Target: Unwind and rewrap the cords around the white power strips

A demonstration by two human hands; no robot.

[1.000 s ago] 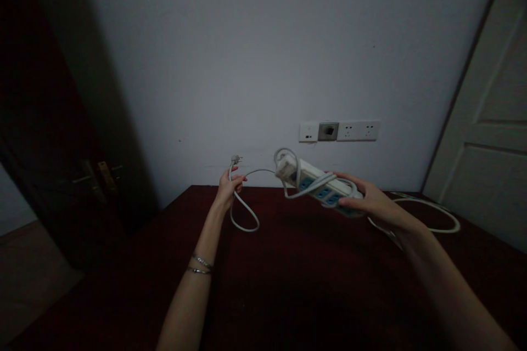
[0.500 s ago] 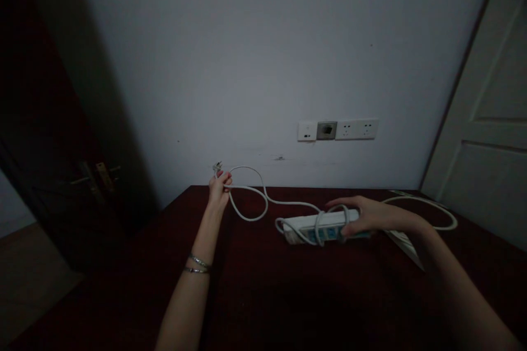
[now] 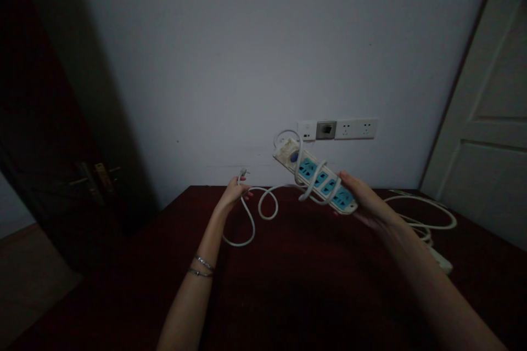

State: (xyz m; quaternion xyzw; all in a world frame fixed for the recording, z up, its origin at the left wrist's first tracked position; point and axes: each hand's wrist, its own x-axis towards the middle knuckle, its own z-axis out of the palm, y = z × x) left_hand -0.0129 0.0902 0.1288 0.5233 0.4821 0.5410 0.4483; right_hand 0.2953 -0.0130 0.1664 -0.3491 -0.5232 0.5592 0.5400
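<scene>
My right hand [image 3: 362, 197] grips the lower right end of a white power strip [image 3: 288, 149] with blue sockets. The strip is raised above the table and tilted, its socket face toward me. A white cord [image 3: 315, 178] winds around it in several turns. From the strip the cord runs left in loose loops to my left hand [image 3: 234, 192], whose fingers are closed on it just below the plug [image 3: 244, 172]. The plug sticks up past the fingers, prongs pointing right.
Behind the dark red table [image 3: 280, 285] is a wall with a row of socket plates [image 3: 356, 129]. At the right lies another white cable [image 3: 447, 225] with a white block [image 3: 441, 260], partly behind my right arm. Doors stand on both sides.
My right hand has lifted the power strip and turned its sockets toward me. My left hand has moved right with the plug, and the cord loops have shifted.
</scene>
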